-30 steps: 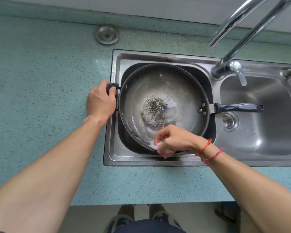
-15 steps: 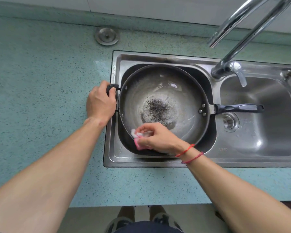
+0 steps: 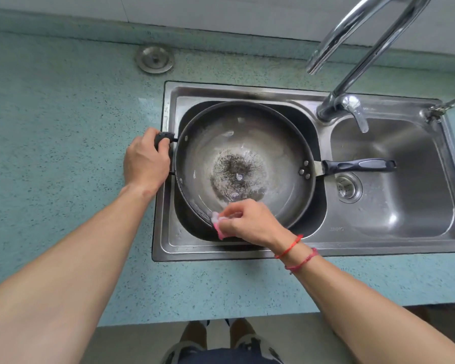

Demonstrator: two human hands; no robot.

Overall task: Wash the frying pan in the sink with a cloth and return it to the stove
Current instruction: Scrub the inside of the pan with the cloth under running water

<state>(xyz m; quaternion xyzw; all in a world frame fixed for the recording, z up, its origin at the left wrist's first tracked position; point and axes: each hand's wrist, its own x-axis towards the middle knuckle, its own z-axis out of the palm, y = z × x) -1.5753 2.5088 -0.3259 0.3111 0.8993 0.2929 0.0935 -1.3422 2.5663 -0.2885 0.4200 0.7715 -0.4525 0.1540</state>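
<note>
Frying pan (image 3: pixel 247 143) in sink (image 3: pixel 221 254), beside faucet (image 3: pixel 352 74)

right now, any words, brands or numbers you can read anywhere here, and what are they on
Stamped mark on the sink, on its front rim between the two basins: too blurred to read.
No text visible on the frying pan, the cloth or the countertop.

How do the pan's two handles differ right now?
The long handle is a straight bar reaching out over the right basin; the short handle is a small stub at the left rim of the pan. The long handle is free and untouched; the short handle is gripped by the left hand. Both are black and sit on opposite sides of the pan.
</note>
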